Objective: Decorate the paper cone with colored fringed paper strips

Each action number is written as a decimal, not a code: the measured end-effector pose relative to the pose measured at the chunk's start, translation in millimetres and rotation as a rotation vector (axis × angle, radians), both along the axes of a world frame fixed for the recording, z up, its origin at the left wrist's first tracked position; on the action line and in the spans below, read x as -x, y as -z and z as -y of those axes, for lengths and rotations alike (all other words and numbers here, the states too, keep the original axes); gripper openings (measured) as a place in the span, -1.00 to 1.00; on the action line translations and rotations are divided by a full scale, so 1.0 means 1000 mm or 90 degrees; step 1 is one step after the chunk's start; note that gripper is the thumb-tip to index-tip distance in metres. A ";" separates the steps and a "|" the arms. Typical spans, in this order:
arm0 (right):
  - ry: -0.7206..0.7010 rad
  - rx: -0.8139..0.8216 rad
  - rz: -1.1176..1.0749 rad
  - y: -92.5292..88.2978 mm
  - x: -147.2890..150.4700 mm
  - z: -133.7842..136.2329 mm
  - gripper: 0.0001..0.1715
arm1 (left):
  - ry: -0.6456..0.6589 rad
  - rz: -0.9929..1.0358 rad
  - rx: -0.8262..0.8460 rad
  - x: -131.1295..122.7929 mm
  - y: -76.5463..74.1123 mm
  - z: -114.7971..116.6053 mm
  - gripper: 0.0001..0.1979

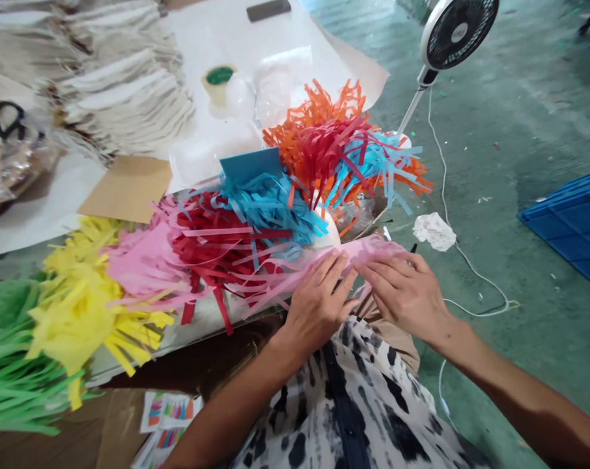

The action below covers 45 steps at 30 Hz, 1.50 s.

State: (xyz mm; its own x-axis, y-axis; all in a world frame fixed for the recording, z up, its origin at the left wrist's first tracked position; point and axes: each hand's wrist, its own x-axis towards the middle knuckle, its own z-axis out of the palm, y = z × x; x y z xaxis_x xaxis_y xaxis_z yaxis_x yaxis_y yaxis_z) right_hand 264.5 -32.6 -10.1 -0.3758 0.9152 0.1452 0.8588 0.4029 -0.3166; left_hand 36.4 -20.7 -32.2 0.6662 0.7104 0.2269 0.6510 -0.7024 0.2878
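Observation:
A pink tissue paper tassel [370,247] stretches along the near table edge, under both hands. My left hand [319,296] lies over its fringed strips, fingers spread and thumb apart. Close to its right, my right hand [407,290] has its fingers together, closed on the tassel's plain end; the thumb is partly hidden beneath. Left of my hands lie a dark red tassel [210,244] and another pink tassel [146,257]. A blue tassel [275,205] rests just behind, with an orange tassel [319,107] farther back.
Yellow fringe [75,319] and green fringe [12,365] hang over the left table edge. Cream bundles [124,98], a tape roll [220,77] and brown card [126,189] lie on the table. A fan [458,32], white cord [444,169] and blue crate [573,225] stand right.

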 end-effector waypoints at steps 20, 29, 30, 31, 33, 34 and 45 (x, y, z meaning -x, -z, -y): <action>-0.096 -0.051 0.105 -0.006 -0.012 -0.022 -0.67 | -0.061 0.046 -0.065 -0.004 -0.031 -0.006 -0.66; -0.131 -0.047 0.106 0.000 -0.026 -0.042 -0.63 | -0.065 -0.004 -0.078 -0.001 -0.015 -0.022 -0.66; -0.125 -0.040 0.102 0.000 -0.025 -0.042 -0.65 | -0.063 -0.013 -0.092 -0.002 -0.015 -0.023 -0.67; -0.121 -0.036 0.104 -0.001 -0.023 -0.041 -0.66 | -0.063 -0.022 -0.103 -0.002 -0.014 -0.024 -0.69; -0.129 -0.041 0.110 -0.003 -0.018 -0.039 -0.63 | -0.067 -0.034 -0.119 -0.003 -0.013 -0.024 -0.73; -0.134 -0.041 0.116 -0.004 -0.015 -0.039 -0.62 | -0.070 -0.036 -0.121 -0.003 -0.012 -0.025 -0.72; -0.116 -0.010 0.049 -0.005 0.001 -0.040 -0.73 | -0.074 -0.059 -0.128 -0.004 -0.016 -0.022 -0.71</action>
